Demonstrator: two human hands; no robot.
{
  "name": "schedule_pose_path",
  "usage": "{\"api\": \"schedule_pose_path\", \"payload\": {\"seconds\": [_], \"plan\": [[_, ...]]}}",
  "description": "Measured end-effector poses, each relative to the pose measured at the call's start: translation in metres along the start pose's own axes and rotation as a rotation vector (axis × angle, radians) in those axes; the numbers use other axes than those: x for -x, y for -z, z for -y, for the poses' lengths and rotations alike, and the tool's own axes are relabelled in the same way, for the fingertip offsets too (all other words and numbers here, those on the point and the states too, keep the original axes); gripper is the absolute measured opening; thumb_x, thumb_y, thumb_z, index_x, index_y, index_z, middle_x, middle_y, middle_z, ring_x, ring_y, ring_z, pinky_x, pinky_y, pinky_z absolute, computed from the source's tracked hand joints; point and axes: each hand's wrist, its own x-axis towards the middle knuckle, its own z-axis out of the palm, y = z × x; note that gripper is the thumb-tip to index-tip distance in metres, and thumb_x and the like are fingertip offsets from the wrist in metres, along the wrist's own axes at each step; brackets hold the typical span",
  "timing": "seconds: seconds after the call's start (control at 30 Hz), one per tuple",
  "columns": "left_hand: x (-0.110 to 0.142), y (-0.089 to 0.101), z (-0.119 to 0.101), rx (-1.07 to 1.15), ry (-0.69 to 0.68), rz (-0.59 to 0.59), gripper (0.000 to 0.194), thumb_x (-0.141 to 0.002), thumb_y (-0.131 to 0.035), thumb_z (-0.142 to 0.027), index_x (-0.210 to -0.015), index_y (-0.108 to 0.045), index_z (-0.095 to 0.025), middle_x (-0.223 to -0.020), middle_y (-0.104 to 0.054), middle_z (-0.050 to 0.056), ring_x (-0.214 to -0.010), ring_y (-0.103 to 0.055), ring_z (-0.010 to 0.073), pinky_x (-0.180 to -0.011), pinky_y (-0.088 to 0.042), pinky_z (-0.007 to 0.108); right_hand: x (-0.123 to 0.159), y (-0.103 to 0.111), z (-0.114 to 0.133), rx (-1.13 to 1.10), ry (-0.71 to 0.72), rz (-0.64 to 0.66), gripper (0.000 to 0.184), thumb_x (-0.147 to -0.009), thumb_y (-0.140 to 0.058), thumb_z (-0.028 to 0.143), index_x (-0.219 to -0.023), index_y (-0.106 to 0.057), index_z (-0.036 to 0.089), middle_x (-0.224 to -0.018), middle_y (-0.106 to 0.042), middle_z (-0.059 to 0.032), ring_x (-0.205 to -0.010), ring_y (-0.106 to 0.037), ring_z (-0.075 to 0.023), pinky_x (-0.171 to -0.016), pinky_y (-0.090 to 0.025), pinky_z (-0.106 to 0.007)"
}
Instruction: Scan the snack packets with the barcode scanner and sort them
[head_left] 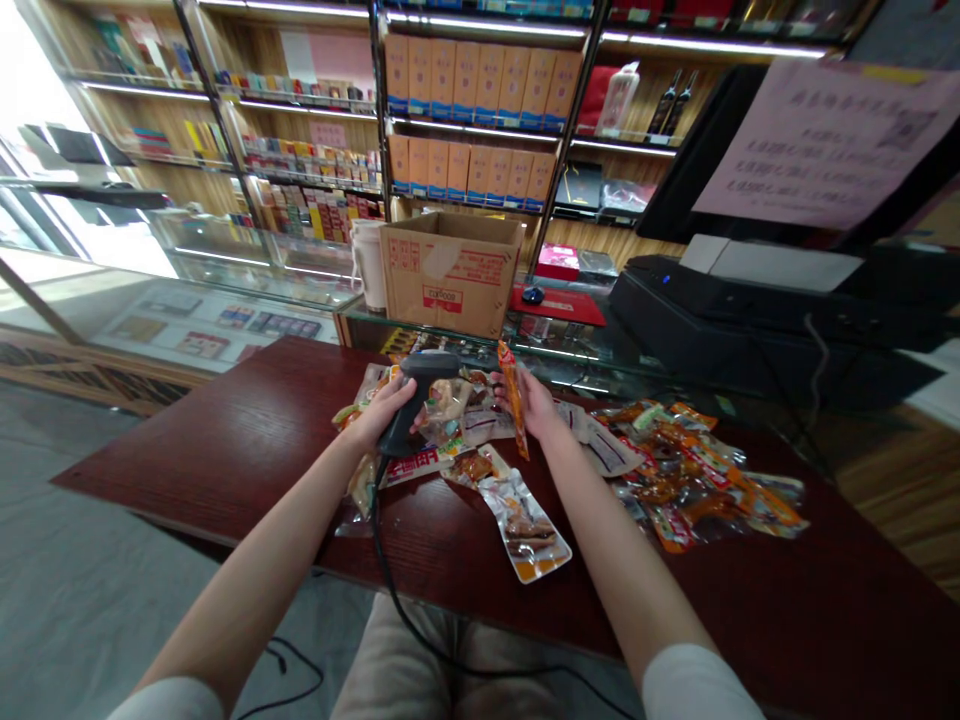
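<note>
My left hand (388, 408) is wrapped round the handle of a black barcode scanner (430, 368), whose cable hangs down over the table edge. In my right hand (537, 402) an orange snack packet (513, 392) is held upright, its narrow side toward me. The scanner head points right, toward the packet, with a gap between them. Below both hands lie several clear and printed food packets. A white-edged sealed packet (528, 527) of brown food lies nearest me. Right of my forearm is a pile of orange and clear snack packets (697, 470).
The packets lie on a dark red-brown wooden table (225, 440). Behind it stand an open cardboard box (454, 280), a white cup (369, 262) and a glass counter (225, 320). A black monitor (675, 180) with a pink paper sheet is at right. Stocked shelves line the wall.
</note>
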Motion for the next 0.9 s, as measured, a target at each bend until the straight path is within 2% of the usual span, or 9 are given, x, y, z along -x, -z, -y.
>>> {"api": "schedule_pose_path", "payload": {"seconds": [0.17, 0.27, 0.33, 0.4, 0.5, 0.57, 0.67, 0.77, 0.9], "plan": [[-0.001, -0.001, 0.003, -0.035, 0.008, 0.010, 0.070, -0.079, -0.066, -0.063, -0.125, -0.049, -0.012, -0.057, -0.058, -0.002, -0.043, -0.052, 0.0109, -0.041, -0.036, 0.021, 0.003, 0.009, -0.002, -0.232, -0.073, 0.132, 0.039, -0.091, -0.048, 0.059, -0.091, -0.061, 0.022, -0.079, -0.072, -0.0028, -0.046, -0.048, -0.0107, -0.041, -0.039, -0.022], [-0.001, -0.005, 0.003, -0.040, 0.004, 0.055, 0.069, -0.080, -0.065, -0.063, -0.124, -0.052, -0.010, -0.056, -0.058, -0.001, -0.042, -0.051, 0.0101, -0.041, -0.035, 0.021, 0.002, 0.015, -0.004, -0.307, -0.095, 0.133, 0.034, -0.090, -0.051, 0.052, -0.092, -0.062, 0.020, -0.077, -0.072, -0.0044, -0.044, -0.044, -0.0095, -0.039, -0.037, -0.021], [-0.001, -0.007, 0.003, -0.044, 0.007, 0.084, 0.069, -0.081, -0.064, -0.062, -0.125, -0.052, -0.010, -0.057, -0.058, -0.001, -0.042, -0.050, 0.0101, -0.041, -0.035, 0.021, 0.003, 0.018, -0.005, -0.334, -0.087, 0.123, 0.022, -0.088, -0.055, 0.038, -0.095, -0.064, 0.019, -0.078, -0.073, -0.0047, -0.047, -0.049, -0.0101, -0.043, -0.042, -0.021], [-0.001, -0.009, 0.004, -0.046, 0.009, 0.107, 0.069, -0.083, -0.063, -0.062, -0.127, -0.050, -0.011, -0.058, -0.060, 0.000, -0.043, -0.051, 0.0105, -0.042, -0.036, 0.022, 0.005, 0.020, -0.006, -0.330, -0.066, 0.140, 0.021, -0.085, -0.056, 0.029, -0.101, -0.065, 0.020, -0.083, -0.074, -0.0046, -0.057, -0.059, -0.0131, -0.051, -0.050, -0.025], [-0.001, -0.010, 0.005, -0.042, 0.013, 0.116, 0.070, -0.083, -0.062, -0.062, -0.128, -0.048, -0.010, -0.058, -0.059, 0.000, -0.042, -0.050, 0.0105, -0.042, -0.035, 0.021, 0.009, 0.020, -0.005, -0.271, -0.062, 0.195, 0.029, -0.085, -0.053, 0.027, -0.111, -0.064, 0.023, -0.085, -0.074, -0.0032, -0.070, -0.067, -0.0173, -0.064, -0.058, -0.031], [-0.001, -0.010, 0.005, -0.041, 0.021, 0.121, 0.073, -0.082, -0.062, -0.063, -0.129, -0.047, -0.010, -0.057, -0.058, -0.001, -0.042, -0.049, 0.0104, -0.041, -0.034, 0.021, 0.011, 0.017, -0.004, -0.233, -0.072, 0.212, 0.028, -0.086, -0.053, 0.030, -0.111, -0.064, 0.024, -0.082, -0.074, -0.0020, -0.069, -0.068, -0.0176, -0.065, -0.059, -0.032], [0.000, -0.011, 0.005, -0.041, 0.027, 0.114, 0.072, -0.081, -0.062, -0.064, -0.127, -0.048, -0.009, -0.058, -0.059, 0.000, -0.042, -0.050, 0.0111, -0.041, -0.033, 0.021, 0.011, 0.012, -0.003, -0.191, -0.069, 0.127, 0.021, -0.087, -0.057, 0.039, -0.098, -0.064, 0.022, -0.072, -0.071, -0.0008, -0.064, -0.067, -0.0179, -0.059, -0.058, -0.031], [0.000, -0.012, 0.006, -0.043, 0.030, 0.095, 0.067, -0.082, -0.062, -0.063, -0.122, -0.049, -0.011, -0.057, -0.059, 0.000, -0.042, -0.049, 0.0108, -0.040, -0.032, 0.021, 0.009, 0.009, -0.004, -0.133, -0.035, 0.025, 0.029, -0.085, -0.060, 0.051, -0.086, -0.062, 0.022, -0.065, -0.068, -0.0011, -0.061, -0.067, -0.0193, -0.052, -0.056, -0.031], [0.000, -0.014, 0.008, -0.039, 0.058, 0.111, 0.065, -0.080, -0.064, -0.063, -0.119, -0.050, -0.012, -0.058, -0.059, 0.000, -0.042, -0.049, 0.0108, -0.041, -0.034, 0.021, 0.007, 0.006, -0.005, -0.108, 0.021, -0.022, 0.035, -0.084, -0.059, 0.057, -0.082, -0.060, 0.022, -0.066, -0.066, -0.0013, -0.060, -0.065, -0.0181, -0.051, -0.054, -0.029]]}}
